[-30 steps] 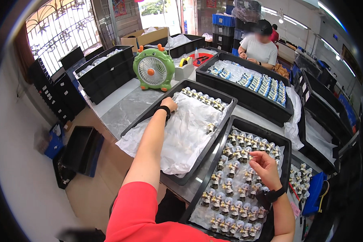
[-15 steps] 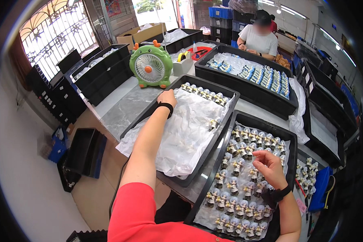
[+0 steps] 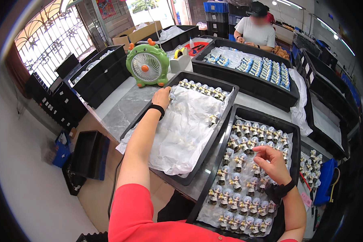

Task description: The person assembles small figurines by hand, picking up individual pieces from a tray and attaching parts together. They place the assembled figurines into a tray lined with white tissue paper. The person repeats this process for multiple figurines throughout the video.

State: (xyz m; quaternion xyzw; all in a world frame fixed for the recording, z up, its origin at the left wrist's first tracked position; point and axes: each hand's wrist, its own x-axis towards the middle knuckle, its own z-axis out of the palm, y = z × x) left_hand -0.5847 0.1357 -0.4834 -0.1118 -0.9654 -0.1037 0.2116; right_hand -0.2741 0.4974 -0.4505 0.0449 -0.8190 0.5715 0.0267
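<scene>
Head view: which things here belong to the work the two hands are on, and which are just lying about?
In hand:
- left hand at the paper-lined tray by its row of figurines
- right hand over the full figurine tray

Lying about:
- green desk fan
- tape dispenser
- far tray of blue pieces, where another person works
- stacked empty trays

An open brown cardboard box (image 3: pixel 134 35) stands behind the fan.

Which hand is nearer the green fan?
Left. The left hand rests on the paper-lined tray's edge just below the green fan; the right hand hovers over the figurine tray, far off.
</scene>
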